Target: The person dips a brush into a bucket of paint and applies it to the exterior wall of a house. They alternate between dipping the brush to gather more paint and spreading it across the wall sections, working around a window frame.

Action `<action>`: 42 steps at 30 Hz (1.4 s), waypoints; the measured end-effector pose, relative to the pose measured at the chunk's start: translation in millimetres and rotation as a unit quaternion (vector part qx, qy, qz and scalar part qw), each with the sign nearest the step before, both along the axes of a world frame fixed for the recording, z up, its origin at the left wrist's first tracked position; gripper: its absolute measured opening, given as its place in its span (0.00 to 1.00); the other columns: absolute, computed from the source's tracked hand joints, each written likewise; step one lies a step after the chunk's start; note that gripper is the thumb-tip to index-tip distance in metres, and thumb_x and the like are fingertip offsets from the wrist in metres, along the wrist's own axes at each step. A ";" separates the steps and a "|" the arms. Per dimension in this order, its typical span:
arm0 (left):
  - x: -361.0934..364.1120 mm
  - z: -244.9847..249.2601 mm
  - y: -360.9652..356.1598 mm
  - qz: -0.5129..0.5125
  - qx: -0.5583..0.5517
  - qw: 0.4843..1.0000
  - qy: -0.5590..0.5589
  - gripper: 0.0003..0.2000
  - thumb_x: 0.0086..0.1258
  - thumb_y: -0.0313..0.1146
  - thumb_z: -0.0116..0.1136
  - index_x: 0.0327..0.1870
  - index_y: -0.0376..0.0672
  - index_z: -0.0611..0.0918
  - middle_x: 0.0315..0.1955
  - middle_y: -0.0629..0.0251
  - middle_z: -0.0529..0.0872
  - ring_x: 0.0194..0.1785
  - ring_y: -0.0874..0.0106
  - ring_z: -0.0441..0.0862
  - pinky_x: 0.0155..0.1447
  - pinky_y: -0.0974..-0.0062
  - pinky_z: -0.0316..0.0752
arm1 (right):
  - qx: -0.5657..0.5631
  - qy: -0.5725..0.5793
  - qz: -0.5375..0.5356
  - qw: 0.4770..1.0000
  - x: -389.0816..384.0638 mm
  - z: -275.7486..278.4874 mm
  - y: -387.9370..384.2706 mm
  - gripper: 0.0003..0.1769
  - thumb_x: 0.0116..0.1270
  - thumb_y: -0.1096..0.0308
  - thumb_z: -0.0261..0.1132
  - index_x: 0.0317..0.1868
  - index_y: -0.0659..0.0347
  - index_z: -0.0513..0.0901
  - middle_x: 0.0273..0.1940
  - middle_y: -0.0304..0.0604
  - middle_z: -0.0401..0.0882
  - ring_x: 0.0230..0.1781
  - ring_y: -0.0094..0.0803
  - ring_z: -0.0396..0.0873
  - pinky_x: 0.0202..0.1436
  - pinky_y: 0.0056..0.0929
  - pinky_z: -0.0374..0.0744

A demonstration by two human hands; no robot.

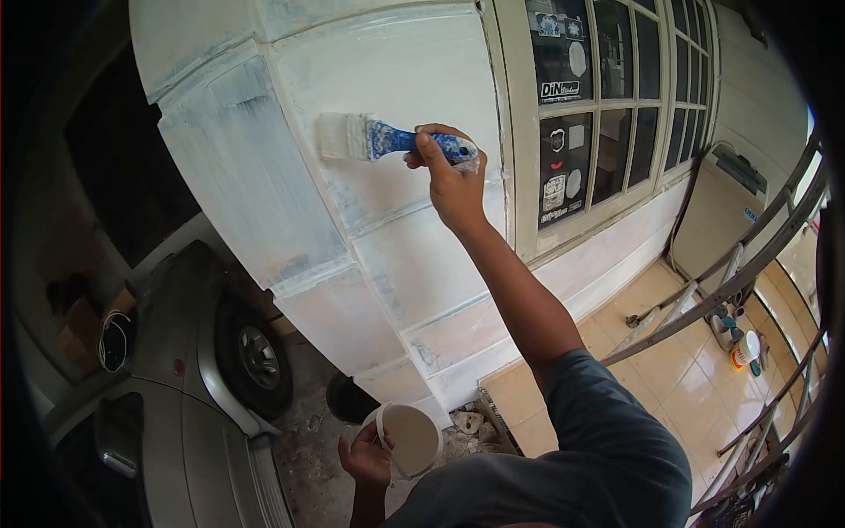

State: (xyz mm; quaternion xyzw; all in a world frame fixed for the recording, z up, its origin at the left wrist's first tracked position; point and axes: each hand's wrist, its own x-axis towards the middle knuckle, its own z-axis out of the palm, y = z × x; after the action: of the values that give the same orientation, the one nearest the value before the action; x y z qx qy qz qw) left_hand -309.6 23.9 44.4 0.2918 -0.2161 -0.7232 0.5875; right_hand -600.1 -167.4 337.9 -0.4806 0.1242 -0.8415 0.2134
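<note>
My right hand (458, 180) grips the blue, paint-spattered handle of a wide paintbrush (392, 141). Its white-coated bristles point left and lie against a white, panelled pillar (414, 66) with thinner, streaky patches lower down and to the left. Down below, the fingers of my left hand (365, 459) are closed at the side of a white bucket (371, 417), beside a pale upright strip at its edge. The bucket's inside looks off-white.
A window (563, 141) with stickers is right of the pillar. A grey car (167, 414) stands close at lower left, a black container (350, 400) behind the bucket. Curved metal bars (748, 255) cross the right side above a tiled floor (669, 387) with shoes and a small tub (746, 348).
</note>
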 end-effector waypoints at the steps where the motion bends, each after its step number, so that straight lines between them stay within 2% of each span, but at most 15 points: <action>1: -2.2 4.1 0.1 0.003 0.005 1.000 -0.003 0.46 0.61 0.68 0.42 0.57 0.23 0.72 0.43 0.55 0.78 0.41 0.69 0.74 0.46 0.74 0.72 | 0.000 0.018 0.003 1.000 7.3 5.0 -3.6 0.10 0.67 0.69 0.66 0.41 0.69 0.82 0.27 0.42 0.82 0.27 0.24 0.81 0.34 0.21 0.79; 5: 1.2 4.1 -0.7 0.008 0.010 1.000 -0.019 0.45 0.61 0.68 0.42 0.56 0.23 0.73 0.42 0.56 0.78 0.40 0.69 0.74 0.45 0.74 0.72 | -0.007 0.072 -0.047 0.996 2.4 16.5 -15.2 0.08 0.66 0.71 0.66 0.40 0.69 0.82 0.27 0.41 0.82 0.27 0.23 0.80 0.34 0.21 0.79; 8: 2.4 6.4 -0.1 0.013 -0.002 1.000 -0.024 0.45 0.61 0.68 0.42 0.55 0.24 0.73 0.40 0.57 0.77 0.38 0.70 0.74 0.45 0.74 0.72 | -0.013 0.078 -0.098 0.992 -33.5 16.1 -17.8 0.08 0.66 0.72 0.66 0.39 0.69 0.82 0.28 0.42 0.83 0.27 0.23 0.81 0.33 0.20 0.79; 12: -0.4 8.0 2.0 0.011 0.005 1.000 -0.010 0.44 0.61 0.67 0.42 0.54 0.24 0.74 0.39 0.57 0.77 0.39 0.69 0.73 0.46 0.74 0.71 | -0.007 0.034 -0.193 0.981 -107.9 12.4 -10.7 0.09 0.65 0.71 0.66 0.40 0.71 0.82 0.28 0.43 0.83 0.26 0.24 0.82 0.33 0.20 0.80; 14: -1.5 5.8 1.9 0.001 0.002 1.000 -0.020 0.43 0.62 0.67 0.43 0.54 0.24 0.74 0.40 0.57 0.77 0.40 0.68 0.73 0.47 0.73 0.71 | 0.003 0.048 -0.267 0.962 -146.0 9.0 -5.5 0.09 0.66 0.70 0.66 0.40 0.70 0.83 0.28 0.43 0.83 0.27 0.25 0.82 0.34 0.20 0.80; 17: -4.2 2.4 -1.2 -0.011 -0.008 1.000 -0.010 0.42 0.62 0.66 0.44 0.54 0.25 0.74 0.41 0.56 0.77 0.42 0.67 0.74 0.48 0.73 0.71 | 0.022 0.011 -0.319 0.947 -173.0 8.4 12.8 0.10 0.67 0.69 0.66 0.40 0.70 0.83 0.28 0.42 0.83 0.27 0.25 0.82 0.34 0.21 0.80; 21: -10.0 5.3 -4.1 -0.016 0.003 1.000 0.003 0.42 0.62 0.65 0.44 0.54 0.25 0.74 0.41 0.55 0.78 0.42 0.67 0.74 0.49 0.73 0.71 | -0.043 -0.020 -0.325 0.945 -149.9 12.1 33.5 0.11 0.66 0.68 0.67 0.40 0.69 0.83 0.28 0.42 0.83 0.27 0.25 0.82 0.34 0.22 0.80; 24: -13.4 9.2 -5.8 -0.027 -0.001 1.000 -0.004 0.41 0.62 0.65 0.44 0.53 0.25 0.75 0.40 0.56 0.78 0.40 0.67 0.74 0.48 0.72 0.72 | -0.048 -0.023 -0.209 0.976 -104.3 16.7 29.0 0.12 0.66 0.67 0.67 0.40 0.70 0.82 0.28 0.42 0.83 0.27 0.25 0.81 0.34 0.22 0.80; 26: -13.9 8.9 -5.8 -0.034 -0.003 0.999 -0.002 0.41 0.62 0.65 0.44 0.53 0.25 0.75 0.39 0.57 0.78 0.39 0.68 0.74 0.47 0.72 0.72 | -0.007 0.004 -0.127 0.992 -65.9 21.3 24.7 0.13 0.66 0.66 0.68 0.42 0.69 0.82 0.30 0.43 0.82 0.27 0.26 0.82 0.35 0.24 0.80; 30: -13.7 7.0 -5.8 -0.023 0.001 1.000 -0.006 0.41 0.62 0.66 0.43 0.51 0.26 0.76 0.37 0.58 0.78 0.37 0.68 0.74 0.45 0.72 0.72 | -0.020 0.053 -0.029 0.998 -10.4 31.2 -4.7 0.13 0.66 0.66 0.67 0.43 0.68 0.81 0.30 0.42 0.82 0.27 0.27 0.82 0.35 0.24 0.80; 33: -11.8 6.9 -4.1 -0.006 0.008 1.000 -0.006 0.42 0.62 0.67 0.43 0.51 0.25 0.77 0.36 0.58 0.78 0.37 0.68 0.74 0.44 0.72 0.71 | -0.023 0.054 -0.020 0.998 -3.4 40.7 -19.9 0.12 0.66 0.66 0.67 0.42 0.68 0.81 0.30 0.43 0.82 0.28 0.27 0.82 0.34 0.24 0.81; 36: -8.5 6.2 -4.5 0.003 0.010 1.000 -0.008 0.42 0.62 0.67 0.42 0.51 0.25 0.76 0.35 0.58 0.78 0.36 0.68 0.73 0.44 0.73 0.71 | -0.026 0.069 -0.059 0.996 -30.8 43.8 -28.7 0.12 0.66 0.66 0.67 0.42 0.69 0.81 0.30 0.43 0.82 0.28 0.27 0.82 0.34 0.23 0.81; 42: -8.6 4.4 -8.5 0.013 0.008 1.000 -0.018 0.42 0.62 0.66 0.42 0.52 0.24 0.75 0.36 0.57 0.77 0.36 0.68 0.73 0.44 0.73 0.70 | -0.020 0.022 -0.193 0.981 -154.3 44.7 -21.4 0.13 0.65 0.66 0.68 0.43 0.69 0.82 0.32 0.44 0.83 0.28 0.28 0.82 0.36 0.26 0.81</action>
State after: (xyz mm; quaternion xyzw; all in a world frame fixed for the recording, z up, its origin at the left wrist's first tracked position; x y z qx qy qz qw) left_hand -318.3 15.4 48.9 0.3121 -0.2169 -0.7117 0.5907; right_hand -754.4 -188.8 382.7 -0.4704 0.2024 -0.8582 0.0345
